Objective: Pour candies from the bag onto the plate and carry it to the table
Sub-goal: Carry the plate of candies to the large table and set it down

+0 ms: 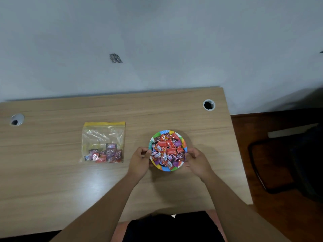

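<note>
- Where the wooden desk (52,172) meets the pale wall (157,32), its far edge is seen, with a cable hole (208,104) near the far right corner and a second cable hole (17,119) near the far left edge.
- A round paper plate (163,132) with a rim in bright coloured segments is placed on the right half of the desk, closer to the near edge than to the far one.
- The plate is heaped with wrapped candies (167,149), chiefly in red and purple wrappers.
- The left hand (139,161) is curled against the plate's left rim, fingers bent round its edge; the rim appears to be gripped.
- The right hand (197,160) is likewise closed on the plate's right rim, thumb on top.
- Whether the plate is lifted or resting on the desk cannot be told.
- A clear zip bag (103,135) with a yellow seal strip is laid flat to the left of the plate, well apart from it, towards the middle of the desk.
- A few candies are kept in the bag's lower part (106,153); the upper part is slack.
- A dark mark (115,58) is noted on the wall.
- A dark chair (279,163) is recorded beyond the desk's right edge, on a reddish-brown floor (244,123).
</note>
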